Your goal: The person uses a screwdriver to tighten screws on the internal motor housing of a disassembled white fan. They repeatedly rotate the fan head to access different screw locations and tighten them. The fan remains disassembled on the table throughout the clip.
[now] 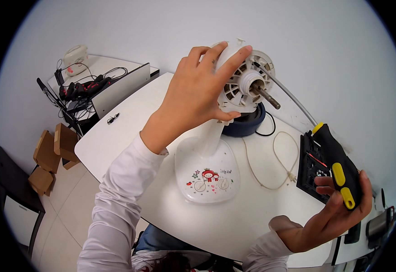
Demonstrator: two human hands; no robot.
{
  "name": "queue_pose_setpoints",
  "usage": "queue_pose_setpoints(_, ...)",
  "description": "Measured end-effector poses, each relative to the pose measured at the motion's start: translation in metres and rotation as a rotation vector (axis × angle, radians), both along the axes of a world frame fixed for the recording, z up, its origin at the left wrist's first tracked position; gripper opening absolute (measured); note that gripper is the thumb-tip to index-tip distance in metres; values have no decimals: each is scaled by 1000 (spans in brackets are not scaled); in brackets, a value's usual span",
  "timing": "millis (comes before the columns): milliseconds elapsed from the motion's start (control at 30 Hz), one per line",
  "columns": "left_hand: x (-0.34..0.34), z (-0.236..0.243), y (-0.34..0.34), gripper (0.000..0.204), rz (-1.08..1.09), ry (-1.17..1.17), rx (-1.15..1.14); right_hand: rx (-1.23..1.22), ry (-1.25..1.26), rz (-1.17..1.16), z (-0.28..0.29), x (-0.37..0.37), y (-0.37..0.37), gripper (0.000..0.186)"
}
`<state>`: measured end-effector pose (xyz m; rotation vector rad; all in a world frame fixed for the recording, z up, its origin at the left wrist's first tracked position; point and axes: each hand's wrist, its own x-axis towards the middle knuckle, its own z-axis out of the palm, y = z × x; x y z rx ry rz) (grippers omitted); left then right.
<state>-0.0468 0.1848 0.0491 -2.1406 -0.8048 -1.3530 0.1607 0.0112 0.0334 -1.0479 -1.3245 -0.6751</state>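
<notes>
A white electric fan without blades or guard stands on the table. Its base point(212, 195) bears cartoon prints and two round knobs. My left hand point(202, 84) is wrapped over the fan's motor housing point(234, 93), thumb below and fingers across the top. A bare metal shaft point(269, 99) sticks out of the housing's threaded collar. My right hand point(338, 211) grips a long screwdriver point(327, 140) by the lower end of its black and yellow handle. The screwdriver's blade slants up to the upper front of the housing, where the tip appears to meet it.
Behind the fan sits a dark blue round object point(245, 127). A looped pale cord point(270, 187) lies right of the base, beside a black tool case point(308, 174). A small black item point(112, 119) is at left. Beyond are a cluttered side desk point(109, 63) and cardboard boxes point(50, 152).
</notes>
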Motion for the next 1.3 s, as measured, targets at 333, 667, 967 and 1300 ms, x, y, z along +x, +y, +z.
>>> queue_pose_setpoints(333,0,1,0,107,0,2,10,-68,56,68,7,4,-8,33)
queue_pose_setpoints(667,2,0,-4,109,-29,-20,-29,-298,23,-2,20,16,-28,49)
queue_pose_setpoints(967,1,-5,-8,110,-20,-8,-34,-134,91,19,27,-2,-11,43)
queue_pose_setpoints(1300,57,-10,-62,62,-373,-117,400,-167,60,24,34,-10,-15,54)
